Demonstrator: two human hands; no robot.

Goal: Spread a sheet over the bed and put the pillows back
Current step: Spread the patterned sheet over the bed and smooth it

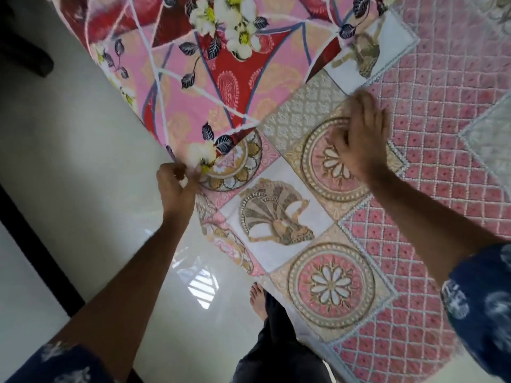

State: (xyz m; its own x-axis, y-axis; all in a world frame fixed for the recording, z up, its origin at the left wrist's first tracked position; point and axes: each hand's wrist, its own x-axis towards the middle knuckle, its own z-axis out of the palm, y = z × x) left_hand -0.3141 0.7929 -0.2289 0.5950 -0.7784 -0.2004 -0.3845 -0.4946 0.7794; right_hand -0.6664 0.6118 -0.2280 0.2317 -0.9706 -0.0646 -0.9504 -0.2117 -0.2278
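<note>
A single wide-angle camera on the person's head looks steeply down, close over the bed [431, 167] edge and the floor [83, 150] beside it, both hands within arm's reach below the lens.

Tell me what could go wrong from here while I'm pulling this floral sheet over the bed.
1. The left hand pinches only the corner of the floral sheet; the thin grip could slip as you pull.
2. The right hand is blurred in motion over the patterned bedspread, so it might drag and wrinkle that layer.
3. Your bare foot stands on a glossy floor beside the bed; leaning further could cost footing.
</note>
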